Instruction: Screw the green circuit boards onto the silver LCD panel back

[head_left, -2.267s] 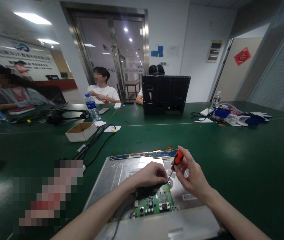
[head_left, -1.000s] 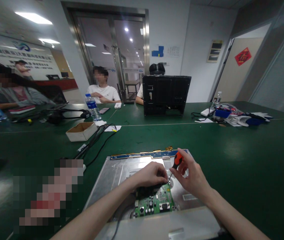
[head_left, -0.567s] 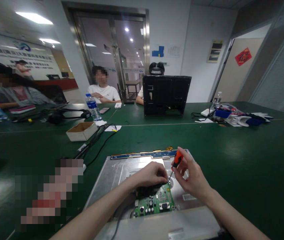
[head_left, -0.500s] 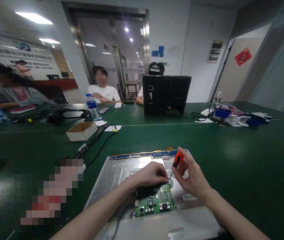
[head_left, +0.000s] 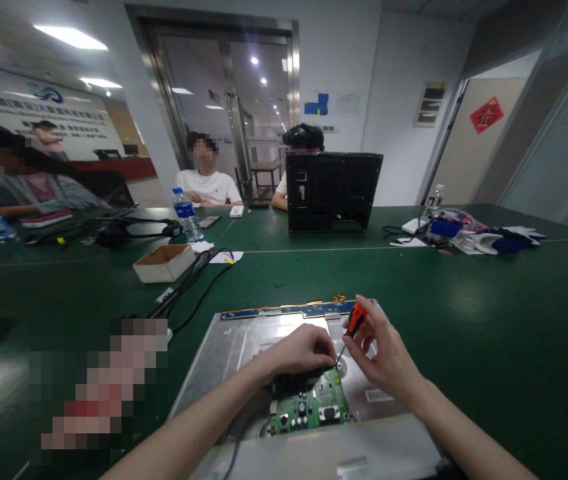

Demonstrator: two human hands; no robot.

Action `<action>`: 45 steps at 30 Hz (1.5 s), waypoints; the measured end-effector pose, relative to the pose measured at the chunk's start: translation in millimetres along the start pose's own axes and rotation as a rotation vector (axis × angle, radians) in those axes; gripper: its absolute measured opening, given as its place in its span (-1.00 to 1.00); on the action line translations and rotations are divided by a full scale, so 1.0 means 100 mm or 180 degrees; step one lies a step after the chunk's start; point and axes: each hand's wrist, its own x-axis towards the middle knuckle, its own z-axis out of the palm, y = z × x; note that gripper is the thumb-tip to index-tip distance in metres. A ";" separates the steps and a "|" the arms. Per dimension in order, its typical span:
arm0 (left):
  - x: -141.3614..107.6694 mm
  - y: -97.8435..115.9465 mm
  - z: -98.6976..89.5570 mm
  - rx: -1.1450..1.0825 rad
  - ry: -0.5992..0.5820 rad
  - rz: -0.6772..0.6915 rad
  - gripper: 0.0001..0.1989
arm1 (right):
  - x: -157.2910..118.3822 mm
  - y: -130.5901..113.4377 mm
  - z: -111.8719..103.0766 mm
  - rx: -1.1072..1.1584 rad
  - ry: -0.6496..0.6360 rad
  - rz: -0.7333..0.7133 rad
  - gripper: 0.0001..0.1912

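Note:
My right hand [head_left: 384,343] is closed round the orange-and-black handle of a screwdriver [head_left: 356,321]. Its thin shaft slants down to the far right corner of a green circuit board [head_left: 309,400]. Close beside that tip, my left hand [head_left: 307,348] has its fingers curled together over the board's far edge; what they pinch, if anything, is hidden. Beneath the board is a silver metal display panel [head_left: 229,340], with a narrow blue circuit strip [head_left: 274,311] along its far edge. A dark cable [head_left: 239,440] runs down the near left of the panel.
A small open carton [head_left: 163,265] and black cables [head_left: 184,290] lie left of the panel. Farther back stand a water bottle [head_left: 187,215] and a black monitor housing [head_left: 334,192]. Gloves and bags [head_left: 479,233] lie back right. Several people are around the green table [head_left: 489,320].
The screwdriver's handle has turned slightly in my right hand, its tip staying at the board's corner. My left hand has stayed put. Behind the monitor housing, a person's head has shifted left.

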 end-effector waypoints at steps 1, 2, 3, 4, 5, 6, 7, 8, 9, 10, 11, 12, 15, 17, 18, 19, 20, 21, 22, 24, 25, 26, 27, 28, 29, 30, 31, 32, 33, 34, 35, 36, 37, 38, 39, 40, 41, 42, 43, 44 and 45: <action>0.00 0.00 0.00 0.0003 -0.0001 -0.0007 -0.92 | 0.01 -0.01 0.00 0.0060 -0.0019 0.0005 -0.33; 0.00 0.01 0.00 0.0008 -0.0003 -0.0011 -0.92 | 0.01 -0.01 -0.01 0.0113 -0.0033 0.0005 -0.32; 0.00 0.01 0.00 0.0014 -0.0005 -0.0014 -0.92 | 0.02 -0.02 -0.01 0.0150 -0.0050 0.0010 -0.31; -0.01 0.02 0.00 0.0023 -0.0007 -0.0017 -0.93 | 0.02 -0.02 -0.01 0.0170 -0.0066 0.0008 -0.30; -0.01 0.02 0.00 0.0032 -0.0007 -0.0021 -0.93 | 0.02 -0.02 -0.01 0.0173 -0.0082 0.0006 -0.29; -0.01 0.02 0.00 0.0039 -0.0005 -0.0024 -0.93 | 0.03 -0.02 -0.01 0.0160 -0.0087 -0.0001 -0.28; -0.01 0.03 0.00 0.0045 -0.0001 -0.0025 -0.93 | 0.02 -0.02 -0.01 0.0139 -0.0080 -0.0011 -0.28; -0.01 0.03 0.00 0.0048 0.0003 -0.0023 -0.93 | 0.02 -0.03 -0.01 0.0115 -0.0066 -0.0017 -0.28; -0.01 0.02 -0.01 0.0048 0.0008 -0.0018 -0.93 | 0.02 -0.03 -0.01 0.0090 -0.0046 -0.0020 -0.29; -0.01 0.02 -0.01 0.0049 0.0013 -0.0012 -0.93 | 0.02 -0.03 0.00 0.0067 -0.0021 -0.0019 -0.29; -0.01 0.02 -0.01 0.0051 0.0017 -0.0007 -0.93 | 0.02 -0.03 0.00 0.0048 0.0002 -0.0019 -0.30; -0.01 0.01 0.00 0.0054 0.0020 -0.0003 -0.93 | 0.02 -0.03 0.00 0.0033 0.0013 -0.0018 -0.30; 0.00 0.00 0.00 0.0067 0.0024 -0.0006 -0.93 | 0.01 -0.02 0.01 -0.0002 0.0045 -0.0042 -0.32; 0.00 0.00 0.00 0.0070 0.0030 -0.0003 -0.92 | 0.01 0.00 0.01 -0.0029 0.0079 -0.0069 -0.33; 0.00 0.00 0.00 0.0069 0.0032 0.0003 -0.92 | 0.01 0.01 0.01 -0.0042 0.0096 -0.0081 -0.34; 0.00 0.00 0.00 0.0069 0.0033 0.0009 -0.92 | 0.00 0.02 0.02 -0.0052 0.0100 -0.0090 -0.36; 0.00 0.00 0.00 0.0069 0.0031 0.0014 -0.92 | 0.00 0.03 0.02 -0.0059 0.0091 -0.0096 -0.36; 0.00 0.00 0.00 0.0071 0.0028 0.0017 -0.91 | 0.00 0.03 0.02 -0.0058 0.0074 -0.0099 -0.37; 0.00 0.00 0.00 0.0074 0.0023 0.0018 -0.91 | 0.00 0.03 0.01 -0.0043 0.0051 -0.0093 -0.37; -0.01 0.01 0.00 0.0080 0.0020 0.0014 -0.92 | 0.00 0.02 0.01 0.0014 0.0010 -0.0053 -0.34; -0.01 0.01 0.00 0.0080 0.0020 0.0011 -0.92 | 0.01 0.01 0.00 0.0050 -0.0014 -0.0023 -0.33; -0.01 0.01 0.00 0.0079 0.0022 0.0009 -0.92 | 0.01 0.00 0.00 0.0085 -0.0036 0.0003 -0.31; -0.01 0.01 0.00 0.0078 0.0023 0.0007 -0.92 | 0.02 -0.01 -0.01 0.0115 -0.0055 0.0019 -0.30; -0.01 0.01 0.00 0.0076 0.0024 0.0008 -0.91 | 0.02 -0.02 -0.01 0.0141 -0.0068 0.0023 -0.30; -0.01 0.01 0.00 0.0073 0.0022 0.0011 -0.91 | 0.02 -0.03 -0.01 0.0163 -0.0078 0.0016 -0.29; -0.01 0.01 0.00 0.0070 0.0022 0.0016 -0.92 | 0.03 -0.03 -0.02 0.0181 -0.0080 0.0003 -0.29; -0.01 0.01 0.00 0.0067 0.0021 0.0022 -0.92 | 0.03 -0.04 -0.02 0.0186 -0.0075 -0.0011 -0.29; -0.01 0.01 0.00 0.0062 0.0020 0.0027 -0.92 | 0.03 -0.03 -0.02 0.0179 -0.0067 -0.0019 -0.30; -0.01 0.00 0.00 0.0058 0.0019 0.0029 -0.92 | 0.03 -0.03 -0.01 0.0164 -0.0055 -0.0022 -0.30; -0.01 0.00 0.00 0.0054 0.0019 0.0029 -0.92 | 0.02 -0.02 -0.01 0.0140 -0.0034 -0.0020 -0.31; -0.01 0.00 0.00 0.0051 0.0020 0.0030 -0.92 | 0.02 -0.02 0.00 0.0115 -0.0006 -0.0017 -0.32; -0.01 0.00 0.00 0.0049 0.0020 0.0032 -0.92 | 0.02 -0.01 0.00 0.0096 0.0026 -0.0012 -0.33; -0.01 0.00 -0.01 0.0049 0.0020 0.0036 -0.93 | 0.01 0.00 0.01 0.0081 0.0066 -0.0010 -0.34; -0.01 0.00 -0.01 0.0048 0.0020 0.0043 -0.93 | 0.01 0.00 0.02 0.0059 0.0102 -0.0008 -0.35; -0.02 0.00 -0.01 0.0047 0.0019 0.0051 -0.93 | 0.00 0.01 0.02 0.0029 0.0133 -0.0010 -0.37; -0.02 0.00 -0.01 0.0043 0.0016 0.0060 -0.93 | 0.00 0.01 0.02 -0.0005 0.0157 -0.0016 -0.38; -0.02 0.01 -0.02 0.0036 0.0013 0.0068 -0.93 | 0.00 0.02 0.03 -0.0038 0.0170 -0.0027 -0.39; -0.02 0.01 -0.02 0.0024 0.0009 0.0075 -0.93 | 0.00 0.02 0.03 -0.0068 0.0173 -0.0039 -0.40; -0.03 0.01 -0.02 0.0010 0.0006 0.0080 -0.93 | 0.00 0.03 0.03 -0.0088 0.0167 -0.0051 -0.41; -0.03 0.01 -0.02 -0.0004 0.0001 0.0086 -0.93 | 0.00 0.03 0.02 -0.0095 0.0155 -0.0060 -0.41; -0.02 0.01 -0.02 -0.0018 -0.0005 0.0091 -0.93 | 0.00 0.03 0.02 -0.0090 0.0143 -0.0068 -0.40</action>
